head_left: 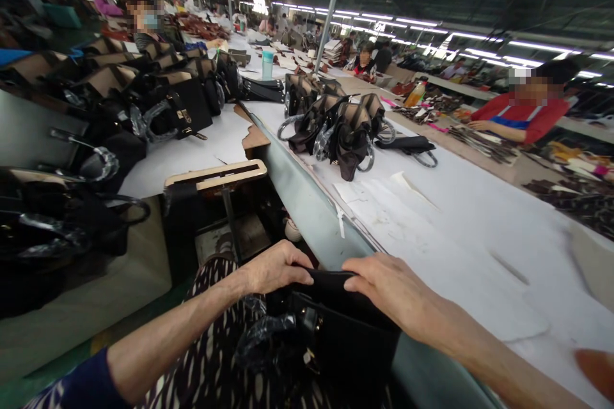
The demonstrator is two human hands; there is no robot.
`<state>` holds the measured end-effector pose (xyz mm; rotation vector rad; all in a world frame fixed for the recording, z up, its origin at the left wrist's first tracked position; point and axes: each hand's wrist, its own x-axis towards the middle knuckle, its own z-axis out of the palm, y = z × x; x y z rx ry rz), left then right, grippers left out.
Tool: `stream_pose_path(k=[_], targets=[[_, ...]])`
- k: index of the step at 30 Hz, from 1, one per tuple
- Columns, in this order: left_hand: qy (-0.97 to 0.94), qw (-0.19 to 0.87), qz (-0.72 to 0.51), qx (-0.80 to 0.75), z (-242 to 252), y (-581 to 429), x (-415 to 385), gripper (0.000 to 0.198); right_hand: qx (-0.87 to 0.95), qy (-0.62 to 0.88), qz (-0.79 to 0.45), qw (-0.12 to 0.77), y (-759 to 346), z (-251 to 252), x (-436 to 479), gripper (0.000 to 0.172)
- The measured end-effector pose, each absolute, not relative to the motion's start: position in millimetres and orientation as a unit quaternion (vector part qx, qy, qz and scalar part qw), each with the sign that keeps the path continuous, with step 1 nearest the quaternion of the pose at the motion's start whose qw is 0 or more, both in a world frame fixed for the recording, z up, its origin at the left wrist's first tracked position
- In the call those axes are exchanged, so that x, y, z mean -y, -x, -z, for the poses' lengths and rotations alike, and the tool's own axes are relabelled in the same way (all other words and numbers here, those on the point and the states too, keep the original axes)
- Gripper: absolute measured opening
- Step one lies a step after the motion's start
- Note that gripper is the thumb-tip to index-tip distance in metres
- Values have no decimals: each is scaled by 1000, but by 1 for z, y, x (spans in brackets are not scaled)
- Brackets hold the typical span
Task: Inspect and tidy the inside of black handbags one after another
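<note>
Black bag [357, 339] pinched by left hand [272, 270], right hand [386, 280]; gold-toned fitting [309, 358] unreadable.

head: worn on head | faces forward, down | close above left hand [274, 268], right hand [387, 275] | ceiling lights [544, 47] far off

Pinching black bag [357, 345] at rim [330, 276] with left hand [275, 268] and right hand [386, 284] | over patterned clothing [185, 374] | beside white table [460, 249] bearing bag cluster [352, 131]
</note>
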<state>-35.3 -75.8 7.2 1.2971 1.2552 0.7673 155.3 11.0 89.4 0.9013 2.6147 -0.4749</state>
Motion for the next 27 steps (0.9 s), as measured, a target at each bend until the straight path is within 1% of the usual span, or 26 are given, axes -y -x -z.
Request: stream_pose_path(k=[2, 6, 11, 14, 17, 20, 22, 27], targets=[[-538, 551, -334, -543, -7, 34, 76, 20, -920, -304, 168, 179, -150, -89, -12, 21], [-517, 550, -330, -567, -5, 34, 78, 21, -926, -298, 182, 143, -151, -84, -12, 25], [-555, 539, -320, -547, -5, 35, 78, 23, -925, -298, 192, 140, -156, -82, -11, 32], [-542, 566, -299, -544, -7, 41, 79, 23, -929, -287, 197, 124, -158, -81, -13, 33], [-488, 626, -283, -539, -7, 51, 84, 25, -923, -295, 214, 122, -163, -79, -15, 32], [-422, 675, -316, -517, -4, 60, 91, 33, -918, -297, 232, 122, -167, -77, -18, 32], [-402, 688, -346, -496, 0, 62, 94, 33, -917, -293, 241, 125, -168, -75, -20, 32], [-399, 672, -407, -473, 12, 60, 96, 30, -910, -310, 235, 144, -166, -70, -24, 31]])
